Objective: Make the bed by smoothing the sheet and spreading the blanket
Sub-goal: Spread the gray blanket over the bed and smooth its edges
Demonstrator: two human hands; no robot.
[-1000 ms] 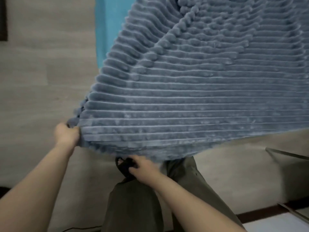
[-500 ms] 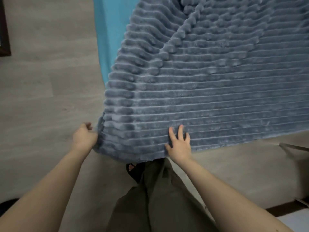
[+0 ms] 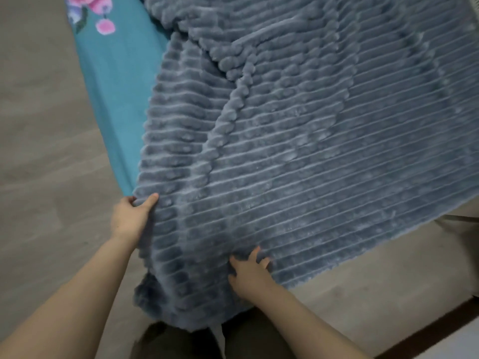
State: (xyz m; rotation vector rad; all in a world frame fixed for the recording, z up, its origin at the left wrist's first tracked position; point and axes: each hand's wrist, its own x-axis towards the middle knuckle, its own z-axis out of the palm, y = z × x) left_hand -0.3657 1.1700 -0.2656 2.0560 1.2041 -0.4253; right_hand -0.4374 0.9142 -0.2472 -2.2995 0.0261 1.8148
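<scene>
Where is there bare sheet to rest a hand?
Free: the teal sheet strip between the blanket edge and the floor, below the floral print. Crowded: the near corner, where left hand and right hand grip the blanket.

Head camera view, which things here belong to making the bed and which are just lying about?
Part of the job: grey ribbed blanket; teal flowered sheet; left hand, pinching the blanket's side edge; right hand, gripping its near edge.
Just there: wooden floor; trousers.
</scene>
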